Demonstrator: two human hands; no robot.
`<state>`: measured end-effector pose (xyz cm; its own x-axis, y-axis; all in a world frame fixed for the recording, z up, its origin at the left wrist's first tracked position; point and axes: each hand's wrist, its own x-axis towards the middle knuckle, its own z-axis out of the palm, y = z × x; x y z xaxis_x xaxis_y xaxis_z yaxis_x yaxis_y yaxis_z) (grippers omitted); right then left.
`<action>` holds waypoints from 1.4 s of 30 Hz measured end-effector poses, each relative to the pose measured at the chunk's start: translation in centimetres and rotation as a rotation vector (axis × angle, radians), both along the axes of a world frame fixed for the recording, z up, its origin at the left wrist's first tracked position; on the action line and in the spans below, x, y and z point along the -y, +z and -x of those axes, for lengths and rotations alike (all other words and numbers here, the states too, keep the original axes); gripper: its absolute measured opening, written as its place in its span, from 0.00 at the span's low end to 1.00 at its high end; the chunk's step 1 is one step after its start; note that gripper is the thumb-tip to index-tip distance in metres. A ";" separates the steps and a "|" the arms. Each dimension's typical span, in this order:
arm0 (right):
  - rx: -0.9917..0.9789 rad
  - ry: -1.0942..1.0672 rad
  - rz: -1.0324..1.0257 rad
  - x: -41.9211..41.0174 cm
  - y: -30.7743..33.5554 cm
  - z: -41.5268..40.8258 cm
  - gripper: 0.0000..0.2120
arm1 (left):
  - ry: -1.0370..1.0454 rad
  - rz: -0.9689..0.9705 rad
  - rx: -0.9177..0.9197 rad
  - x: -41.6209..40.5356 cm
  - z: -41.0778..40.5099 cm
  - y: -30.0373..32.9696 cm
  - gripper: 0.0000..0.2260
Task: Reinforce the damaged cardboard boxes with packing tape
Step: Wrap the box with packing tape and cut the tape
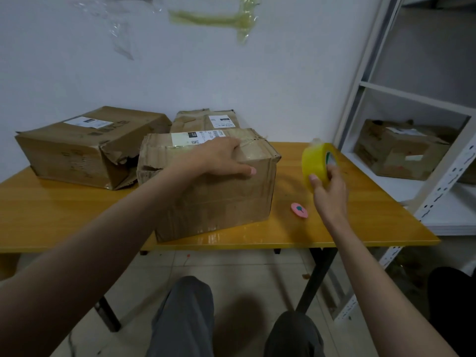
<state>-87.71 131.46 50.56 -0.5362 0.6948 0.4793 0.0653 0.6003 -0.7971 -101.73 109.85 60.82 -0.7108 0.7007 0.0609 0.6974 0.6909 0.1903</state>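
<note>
A crumpled cardboard box (221, 199) stands at the front middle of the yellow table (360, 228). My left hand (221, 157) lies over its top front edge, fingers on the top and thumb stretched along the front face. To the right of the box, my right hand (331, 189) grips a yellow roll of packing tape (315, 161), held upright above the table. A larger torn box (85, 145) lies at the back left. A third dented box (206, 121) stands behind the front one.
A small pink round object (299, 210) lies on the table between the front box and my right hand. White metal shelving (438, 191) stands at the right with another cardboard box (400, 150) on it. My knees are under the table's front edge.
</note>
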 end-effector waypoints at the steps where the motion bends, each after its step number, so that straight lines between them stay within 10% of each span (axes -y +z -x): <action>1: -0.067 0.056 0.001 0.9 0.6 0.0 0.10 | -0.017 0.019 -0.024 0.6 0.3 0.3 0.46; 10: -0.301 0.341 -0.096 6.0 3.1 0.7 0.09 | 0.060 0.193 0.043 9.8 3.4 3.0 0.57; 22: -0.349 0.394 -0.140 9.3 4.1 0.9 0.10 | 0.079 -0.406 0.290 12.3 2.7 -1.1 0.55; 30: -0.385 0.505 -0.104 11.2 5.3 0.7 0.10 | 0.125 -0.170 0.095 6.4 2.6 -1.9 0.60; 42: -0.310 0.677 0.093 10.7 4.2 -1.5 0.13 | 0.054 -0.340 0.116 5.2 4.3 -1.2 0.35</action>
